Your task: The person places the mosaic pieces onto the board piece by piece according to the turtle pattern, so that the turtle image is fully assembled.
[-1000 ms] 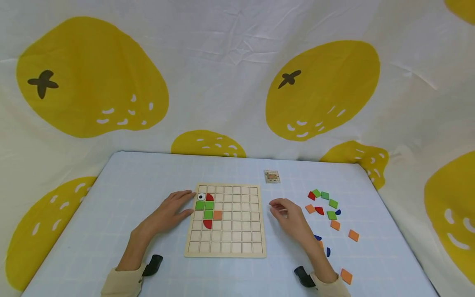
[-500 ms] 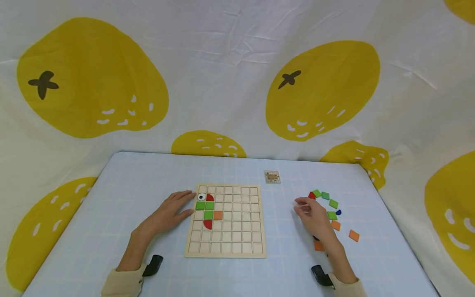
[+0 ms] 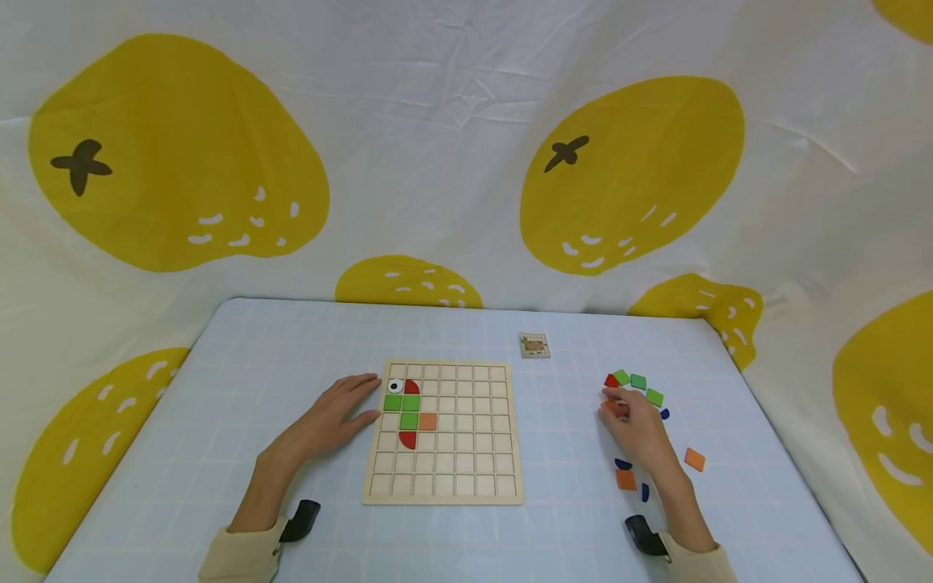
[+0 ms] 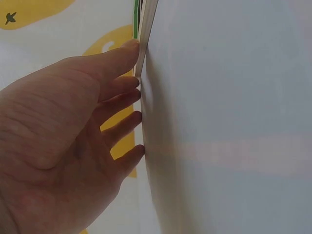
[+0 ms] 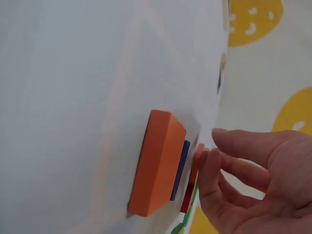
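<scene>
My left hand [image 3: 337, 414] lies flat beside the wooden grid board [image 3: 466, 463], thumb and fingertips at its left edge; in the left wrist view the fingers are spread and fairly straight. On the board are a white eye tile [image 3: 395, 387], red quarter-round tiles [image 3: 408, 440], green squares [image 3: 402, 402] and an orange square [image 3: 428, 422]. My right hand [image 3: 640, 427] reaches low over the loose tiles on the right, thumb and fingertips right at an orange tile [image 5: 197, 158], with a gap between thumb and forefinger. The hand hides part of the pile.
Around the right hand lie green squares [image 3: 654, 397], a red tile [image 3: 611, 380], dark blue half-round pieces [image 3: 645, 492] and orange squares [image 3: 695, 459]. A small picture card [image 3: 534, 346] sits behind the board. A patterned cloth [image 3: 437, 162] hangs beyond the table.
My right hand has moved right from beside the board to the loose tiles, its fingertips now at an orange one. The left hand stays at the board's edge.
</scene>
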`<state>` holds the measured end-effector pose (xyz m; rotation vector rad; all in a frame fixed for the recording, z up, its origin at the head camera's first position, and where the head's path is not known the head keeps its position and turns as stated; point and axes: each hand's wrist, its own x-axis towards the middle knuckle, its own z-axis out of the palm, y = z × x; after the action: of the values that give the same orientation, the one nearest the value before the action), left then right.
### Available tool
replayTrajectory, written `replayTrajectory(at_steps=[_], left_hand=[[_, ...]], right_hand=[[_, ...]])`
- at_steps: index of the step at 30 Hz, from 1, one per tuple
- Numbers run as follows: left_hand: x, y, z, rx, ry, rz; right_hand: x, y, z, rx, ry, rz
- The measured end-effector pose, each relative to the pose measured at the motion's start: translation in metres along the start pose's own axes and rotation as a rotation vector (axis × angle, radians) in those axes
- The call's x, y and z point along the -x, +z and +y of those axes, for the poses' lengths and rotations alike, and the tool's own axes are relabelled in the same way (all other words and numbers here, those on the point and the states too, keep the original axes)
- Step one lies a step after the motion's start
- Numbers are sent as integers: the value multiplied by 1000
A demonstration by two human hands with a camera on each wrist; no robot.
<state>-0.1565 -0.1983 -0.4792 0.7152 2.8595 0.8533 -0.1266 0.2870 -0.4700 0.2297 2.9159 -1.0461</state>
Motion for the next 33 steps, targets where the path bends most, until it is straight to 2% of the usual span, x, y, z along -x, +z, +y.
replayTrajectory(at_steps=[13, 22, 33], left_hand=[[1, 1, -2, 7, -2, -4], [2, 2, -1, 7, 4, -29], [1, 3, -4, 7, 26, -29]], right_hand=[[3, -2, 1, 52, 23, 5], [1, -4, -3, 73, -14, -7], [1, -1, -3, 51, -76, 39]])
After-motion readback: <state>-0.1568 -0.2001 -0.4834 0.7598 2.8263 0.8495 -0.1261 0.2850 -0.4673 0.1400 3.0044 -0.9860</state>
